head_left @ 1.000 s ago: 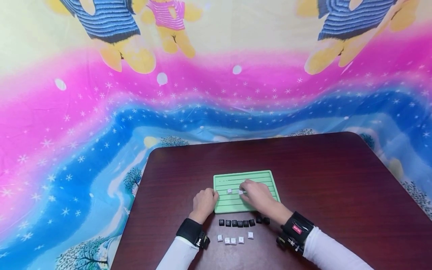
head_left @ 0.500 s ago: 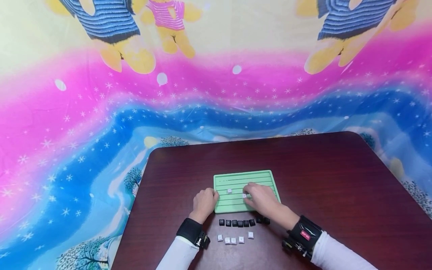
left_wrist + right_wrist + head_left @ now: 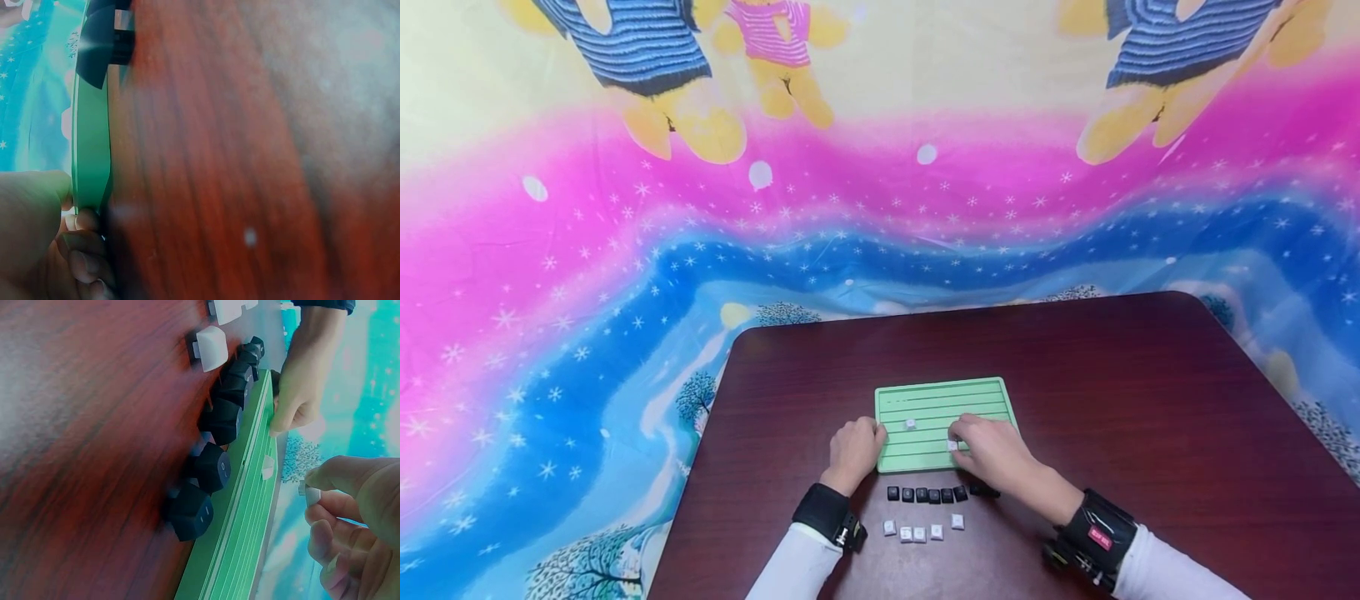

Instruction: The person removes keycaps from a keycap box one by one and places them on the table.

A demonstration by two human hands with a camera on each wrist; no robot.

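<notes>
At the left edge of a green ridged tray (image 3: 917, 458), my left hand (image 3: 852, 452) grips the rim. The left wrist view has its thumb (image 3: 59, 187) on one side of the tray wall (image 3: 92, 150) and curled fingers on the other. Over the tray's front right part, my right hand (image 3: 996, 452) pinches a white keycap (image 3: 952, 446) between thumb and fingertips. That keycap (image 3: 313, 495) appears just off the tray in the right wrist view. Another white keycap (image 3: 910, 424) sits on the tray's ridges, left of the right hand.
A row of several black keycaps (image 3: 921, 495) lies on the dark wooden table (image 3: 1097, 375) in front of the tray; its right end is partly behind my right hand. Several white keycaps (image 3: 919, 534) lie nearer me. A patterned cloth (image 3: 850, 217) hangs behind the table.
My right hand has moved right and toward me over the tray, carrying the white keycap with it. My left hand and the tray stay about where they were.
</notes>
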